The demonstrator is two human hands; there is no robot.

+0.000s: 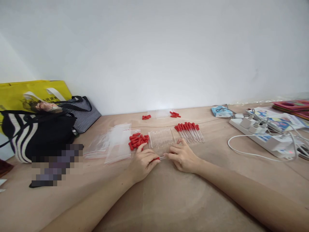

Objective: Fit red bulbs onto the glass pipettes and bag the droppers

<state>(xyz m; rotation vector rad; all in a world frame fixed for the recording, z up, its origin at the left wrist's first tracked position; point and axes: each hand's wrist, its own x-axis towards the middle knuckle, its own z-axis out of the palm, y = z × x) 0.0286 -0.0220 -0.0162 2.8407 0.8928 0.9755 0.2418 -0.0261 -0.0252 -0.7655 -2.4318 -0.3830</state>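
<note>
My left hand (144,162) pinches a red rubber bulb (156,158) near the middle of the table. A thin clear tube (162,158) runs from that bulb to the fingertips of my right hand (181,157), which are closed on it. Loose red bulbs (138,140) lie just beyond my left hand. Beside them is a row of clear glass tubes (160,138). Farther right, several droppers with red bulbs (189,131) lie side by side, their clear tips pointing toward me.
Clear plastic bags (118,141) lie left of the bulbs. Smaller red pieces (175,114) sit near the wall. Black bag (45,132) and yellow bag (36,88) stand at the left. A white power strip (263,138) with cables and a blue packet (221,111) are at the right.
</note>
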